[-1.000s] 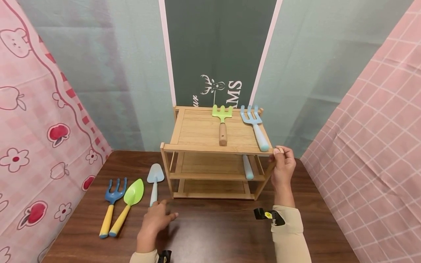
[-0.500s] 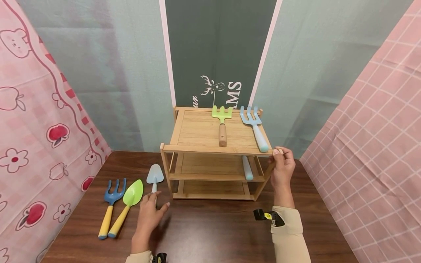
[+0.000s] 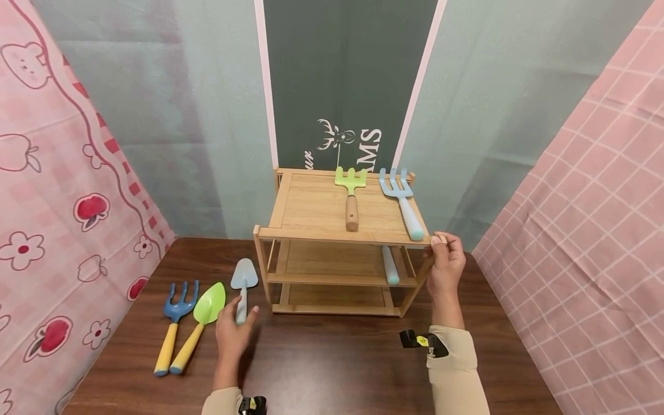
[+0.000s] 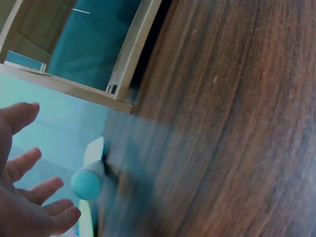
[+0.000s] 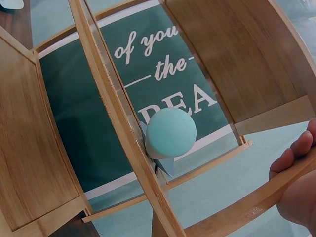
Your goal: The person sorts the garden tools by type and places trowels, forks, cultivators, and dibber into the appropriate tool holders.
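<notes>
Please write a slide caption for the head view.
Left hand open at a light-blue trowel, while the right hand grips a three-tier wooden rack at its upper right.

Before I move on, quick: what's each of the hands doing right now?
Left hand: open, close to the light-blue trowel but not gripping it.
Right hand: closed, gripping the wooden rack at its top front corner.

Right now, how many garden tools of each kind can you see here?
Forks: 3 (blue fork, green fork, light-blue fork)
Trowels: 2 (green trowel, light-blue trowel)
Kind unclear: 1 (mainly its pale-blue handle shows, on the middle shelf)
Total: 6
</notes>
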The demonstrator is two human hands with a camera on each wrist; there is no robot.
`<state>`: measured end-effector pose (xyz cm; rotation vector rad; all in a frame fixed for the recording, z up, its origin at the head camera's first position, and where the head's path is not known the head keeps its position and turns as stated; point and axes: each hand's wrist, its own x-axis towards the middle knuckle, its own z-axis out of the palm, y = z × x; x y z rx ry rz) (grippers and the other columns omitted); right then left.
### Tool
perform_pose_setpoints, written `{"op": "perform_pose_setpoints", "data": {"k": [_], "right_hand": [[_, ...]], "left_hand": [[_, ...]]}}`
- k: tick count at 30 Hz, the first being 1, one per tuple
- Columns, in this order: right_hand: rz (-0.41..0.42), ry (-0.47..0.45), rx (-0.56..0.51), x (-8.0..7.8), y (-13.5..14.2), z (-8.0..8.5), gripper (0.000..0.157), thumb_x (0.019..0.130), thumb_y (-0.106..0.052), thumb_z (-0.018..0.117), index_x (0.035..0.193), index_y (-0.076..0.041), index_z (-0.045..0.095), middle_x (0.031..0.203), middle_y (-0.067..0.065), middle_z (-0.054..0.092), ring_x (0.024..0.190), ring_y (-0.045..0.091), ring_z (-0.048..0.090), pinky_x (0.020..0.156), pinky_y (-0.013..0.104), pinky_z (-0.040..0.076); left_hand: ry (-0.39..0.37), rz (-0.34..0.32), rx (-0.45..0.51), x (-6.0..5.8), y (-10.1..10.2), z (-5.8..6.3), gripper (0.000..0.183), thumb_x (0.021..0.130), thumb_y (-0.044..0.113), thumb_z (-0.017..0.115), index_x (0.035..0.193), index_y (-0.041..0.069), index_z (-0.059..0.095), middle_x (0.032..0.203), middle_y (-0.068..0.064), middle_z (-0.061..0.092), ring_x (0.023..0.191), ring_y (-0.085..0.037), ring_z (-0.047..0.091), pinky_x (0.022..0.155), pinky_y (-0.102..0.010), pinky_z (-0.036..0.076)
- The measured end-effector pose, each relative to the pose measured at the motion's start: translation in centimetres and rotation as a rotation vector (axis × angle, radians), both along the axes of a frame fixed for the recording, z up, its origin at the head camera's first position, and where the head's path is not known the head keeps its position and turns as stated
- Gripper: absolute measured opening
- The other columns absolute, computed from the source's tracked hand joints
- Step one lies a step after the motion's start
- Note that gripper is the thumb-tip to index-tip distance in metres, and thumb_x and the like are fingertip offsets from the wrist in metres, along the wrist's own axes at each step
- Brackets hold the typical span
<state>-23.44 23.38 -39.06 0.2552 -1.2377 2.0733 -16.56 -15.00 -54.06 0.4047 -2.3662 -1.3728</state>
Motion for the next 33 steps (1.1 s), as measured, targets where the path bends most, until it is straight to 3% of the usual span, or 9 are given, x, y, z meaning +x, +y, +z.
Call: {"op": "perform_pose_setpoints", "data": {"k": [5, 12, 17, 25, 33], "right_hand": [[0.012, 0.009, -0.014, 0.0, 0.0, 0.0, 0.007, 0.087, 0.007, 0.054, 0.09, 0.003, 0.058, 0.08, 0.009, 0.054, 0.062, 0.014, 0.055, 0.056, 0.023, 0.045], [0.009, 0.01, -0.013, -0.1, 0.1, -0.2, 0.006, 0.087, 0.006, 0.055, 0.09, 0.002, 0.059, 0.079, 0.008, 0.054, 0.062, 0.014, 0.055, 0.055, 0.023, 0.045], [-0.018, -0.007, 0.014, -0.1, 0.1, -0.2, 0.009, 0.088, 0.006, 0.053, 0.089, -0.001, 0.059, 0.077, 0.006, 0.055, 0.061, 0.013, 0.055, 0.054, 0.022, 0.044], [0.012, 0.013, -0.013, -0.1, 0.0, 0.0, 0.007, 0.087, 0.007, 0.054, 0.089, 0.002, 0.058, 0.077, 0.008, 0.055, 0.061, 0.014, 0.055, 0.055, 0.023, 0.045], [0.005, 0.007, -0.018, 0.1, -0.1, 0.0, 0.007, 0.087, 0.008, 0.053, 0.089, 0.002, 0.058, 0.078, 0.007, 0.055, 0.061, 0.014, 0.054, 0.055, 0.022, 0.045]], "left_hand": [[-0.027, 0.085, 0.056, -0.4, -0.2, -0.8, 0.053, 0.081, 0.019, 0.073, 0.123, -0.005, 0.053, 0.114, -0.028, 0.049, 0.106, -0.041, 0.043, 0.087, -0.054, 0.032], [-0.083, 0.131, 0.125, -0.7, -0.4, -1.6, 0.053, 0.081, 0.021, 0.073, 0.123, -0.006, 0.054, 0.116, -0.029, 0.049, 0.11, -0.043, 0.04, 0.091, -0.053, 0.03], [-0.1, 0.142, 0.101, -1.0, -0.5, -1.8, 0.051, 0.08, 0.017, 0.072, 0.121, -0.008, 0.054, 0.113, -0.029, 0.051, 0.109, -0.044, 0.039, 0.09, -0.054, 0.029], [-0.148, 0.14, 0.05, -1.2, -0.7, -2.1, 0.049, 0.079, 0.013, 0.07, 0.117, -0.013, 0.054, 0.107, -0.033, 0.054, 0.108, -0.047, 0.037, 0.094, -0.055, 0.022], [-0.241, 0.149, -0.034, -1.7, -1.2, -1.8, 0.046, 0.077, 0.018, 0.072, 0.109, -0.013, 0.06, 0.104, -0.033, 0.058, 0.099, -0.049, 0.045, 0.089, -0.056, 0.029]]}}
